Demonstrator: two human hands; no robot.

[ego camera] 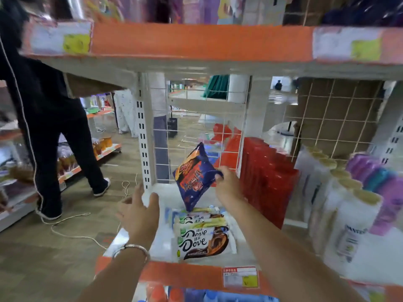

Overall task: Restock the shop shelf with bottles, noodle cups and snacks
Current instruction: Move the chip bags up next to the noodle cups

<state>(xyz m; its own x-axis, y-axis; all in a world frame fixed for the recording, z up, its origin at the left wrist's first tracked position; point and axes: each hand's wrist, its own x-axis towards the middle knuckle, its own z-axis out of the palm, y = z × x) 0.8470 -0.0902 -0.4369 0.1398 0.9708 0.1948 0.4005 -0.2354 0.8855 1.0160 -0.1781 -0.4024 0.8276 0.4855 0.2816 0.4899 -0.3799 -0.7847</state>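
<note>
My right hand (pixel 227 186) pinches a dark blue snack bag with orange print (pixel 194 177) by its right edge. The bag hangs tilted over the white shelf board (pixel 161 243), its lower corner just above a stack of white Dove chocolate bags (pixel 204 238) lying flat on that board. My left hand (pixel 139 212) is open beside the shelf's left end, fingers spread near the white upright post (pixel 145 149), holding nothing. A silver bracelet circles the left wrist.
Red packs (pixel 266 179) stand right of the snack bag, then white bottles with gold caps (pixel 340 205) and purple bottles (pixel 375 179). An orange-edged shelf (pixel 196 42) hangs overhead. A person in dark clothes (pixel 43 118) stands at left; a white cord (pixel 72 234) lies on the floor.
</note>
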